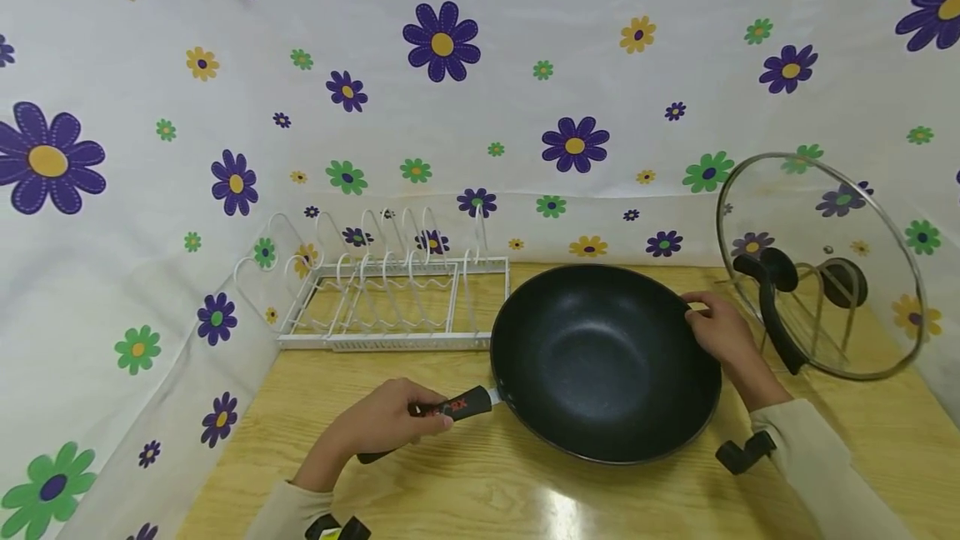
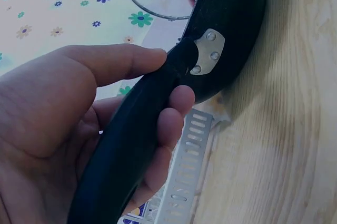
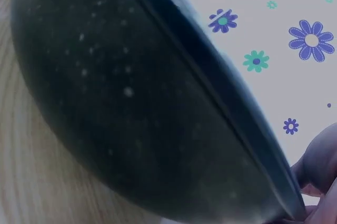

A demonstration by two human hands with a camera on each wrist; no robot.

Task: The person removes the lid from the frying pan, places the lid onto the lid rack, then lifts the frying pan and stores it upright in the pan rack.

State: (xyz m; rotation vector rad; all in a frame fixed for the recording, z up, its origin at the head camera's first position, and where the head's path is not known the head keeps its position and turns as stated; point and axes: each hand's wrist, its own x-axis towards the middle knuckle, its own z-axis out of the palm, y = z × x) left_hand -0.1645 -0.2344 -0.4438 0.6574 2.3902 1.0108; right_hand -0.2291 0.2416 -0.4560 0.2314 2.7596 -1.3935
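A black wok [image 1: 600, 365] is over the wooden table, its dark inside facing the head camera. My left hand [image 1: 390, 419] grips its black handle [image 2: 126, 134], fingers curled beneath and thumb along the top in the left wrist view. A riveted metal bracket [image 2: 209, 52] joins handle and bowl. At the far right of the rim, my right hand [image 1: 722, 330] pinches the edge, thumb on the inner side. The right wrist view is mostly filled by the speckled outer side of the wok [image 3: 131, 108], with fingertips [image 3: 321, 153] at its rim.
A white wire dish rack [image 1: 412, 343] stands at the back left, beside the wok. On the right, a glass lid [image 1: 862, 348] with a black handle stands upright in a wire holder [image 1: 816, 315]. Flower-patterned sheeting [image 1: 510, 107] encloses the wooden table [image 1: 450, 498] at the back and sides.
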